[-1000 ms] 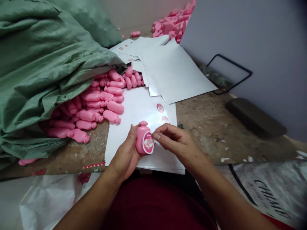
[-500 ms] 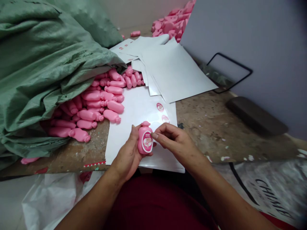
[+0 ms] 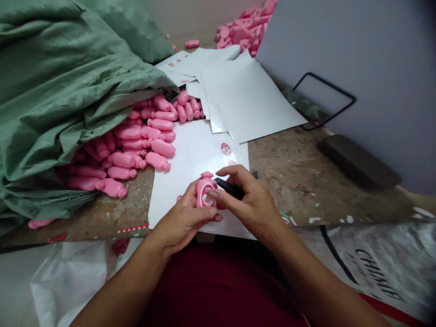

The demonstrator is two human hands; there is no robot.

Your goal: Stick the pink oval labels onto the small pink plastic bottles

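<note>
Here at the counter the left hand curls closed around a small pink plastic bottle, cradling it upright just above a flat white sheet, with the bottle's capped neck pointing away from the person! The oval pink-and-white label sits on the bottle's front, partly covered by the right hand, which comes in close from the side, its fingers narrowly closed around a slim black object. What exactly that object is, the view can't settle, as the fingers hide much of it, but it lies just beside the bottle. Two small oval stickers sit on the white sheet beyond the hands. To the left, a heap of loose pink plastic bottles spills from a green woven sack, right against the sheet's edge. Farther back, overlapping white sheets fan across the worn, paint-flecked counter, with a second heap of pink bottles behind them. On the right, a dark brown block rests against a pale grey board, and a thin black wire frame leans there too. Below the counter's edge, a printed white woven sack lies at lower right.
</note>
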